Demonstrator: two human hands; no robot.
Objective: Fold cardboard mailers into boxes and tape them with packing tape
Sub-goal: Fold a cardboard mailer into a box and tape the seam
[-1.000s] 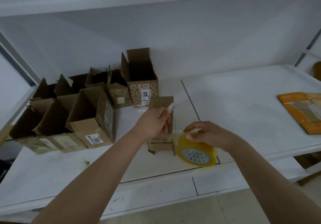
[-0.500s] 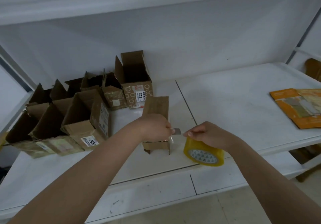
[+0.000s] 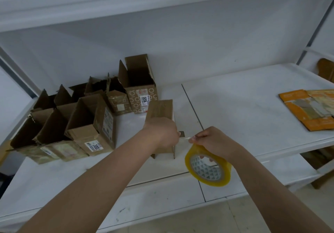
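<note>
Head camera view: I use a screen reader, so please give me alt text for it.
A person's left hand holds a small cardboard box on a white table while the right hand holds a yellow tape roll, clear tape stretched between them. Open boxes crowd the left; orange flat mailers lie at right.

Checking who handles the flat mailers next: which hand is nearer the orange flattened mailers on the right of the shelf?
Right. The right hand, gripping the tape roll, sits between the box and the orange mailers. The left hand is farther, on the box.
</note>
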